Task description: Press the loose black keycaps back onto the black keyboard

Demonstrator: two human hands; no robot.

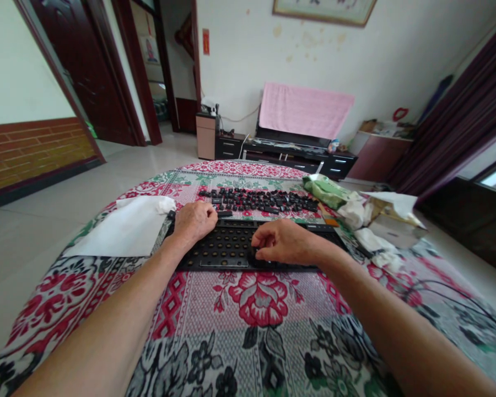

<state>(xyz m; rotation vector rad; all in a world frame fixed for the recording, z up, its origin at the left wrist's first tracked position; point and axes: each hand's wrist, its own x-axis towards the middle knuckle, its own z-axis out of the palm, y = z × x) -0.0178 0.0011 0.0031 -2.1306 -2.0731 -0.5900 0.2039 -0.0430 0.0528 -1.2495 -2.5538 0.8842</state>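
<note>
Left hand [195, 220] clenched loosely on keyboard [227, 251] corner, right hand [283, 242] pinching at its sockets, cannot tell what, keycaps [260, 199] beyond knuckles.

The left hand [195, 220] is resting on the upper left corner of a stripped black keyboard frame [227, 247] that is lying on a floral tablecloth [256, 320]. The right hand [281, 241] is pressing its bent fingers onto the frame's lower middle. Loose black keycaps [260, 199] are lying just behind it, with a white cloth [126, 229] beside the left hand.
</note>
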